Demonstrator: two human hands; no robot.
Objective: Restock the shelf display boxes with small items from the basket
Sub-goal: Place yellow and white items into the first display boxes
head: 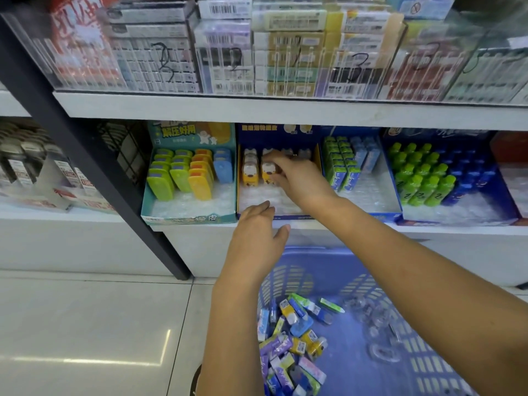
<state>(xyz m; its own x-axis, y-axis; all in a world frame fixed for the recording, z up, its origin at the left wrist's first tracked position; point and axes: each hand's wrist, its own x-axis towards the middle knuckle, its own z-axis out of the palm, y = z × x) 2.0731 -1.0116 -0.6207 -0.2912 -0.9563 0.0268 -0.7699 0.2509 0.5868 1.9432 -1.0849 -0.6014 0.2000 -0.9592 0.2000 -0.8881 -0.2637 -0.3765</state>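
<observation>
Head view showed a blue basket (423,352) nearest, low on the right, with the tiled floor (85,310) to its left and loose small items (291,338) heaped in its left part. Both bare arms reached over it toward the lower shelf (428,229). The left hand (254,235) was the nearer one, palm down. Its fingers (258,208) were straight and close together, thumb spread aside, tips at the near wall of the blue display box (274,137), and it held nothing visible. Farther in, the right hand (300,181) was inside that box, its fingers curled and pinching a yellow animal-shaped item (268,172). That item stood upright in the far rows, just right of a second yellow item (250,174). A teal box (188,220) of coloured erasers sat just left.
</observation>
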